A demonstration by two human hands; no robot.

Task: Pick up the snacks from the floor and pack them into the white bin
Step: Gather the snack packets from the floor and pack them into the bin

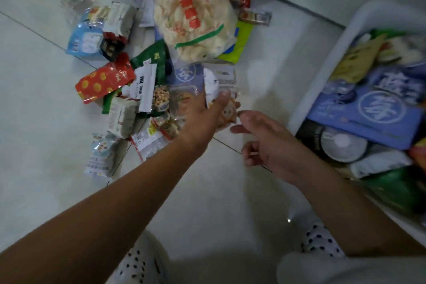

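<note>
A small see-through snack packet is held by the left hand at the right edge of the snack pile. The thumb is pressed on top of the packet and the other fingers are hidden under it, so the packet is pinched from both sides. Whether it is lifted off the floor cannot be told.

The right hand is held just beside the packet, not touching it. Its thumb and first finger are stretched toward the packet, the other fingers are loosely curled, and nothing is held in it.

The pile is spread over the pale floor tiles to the left of the hands. A big bag of pale crackers is seen at the top of it. A red bag with yellow dots, a green bag and a light blue bag are seen lower down, with many small packets mixed in.

The white bin is placed on the floor to the right of the hands. It is already partly filled: a blue box and a round tub are seen inside, among other bags.

Spotted cloth is seen at the bottom edge.
</note>
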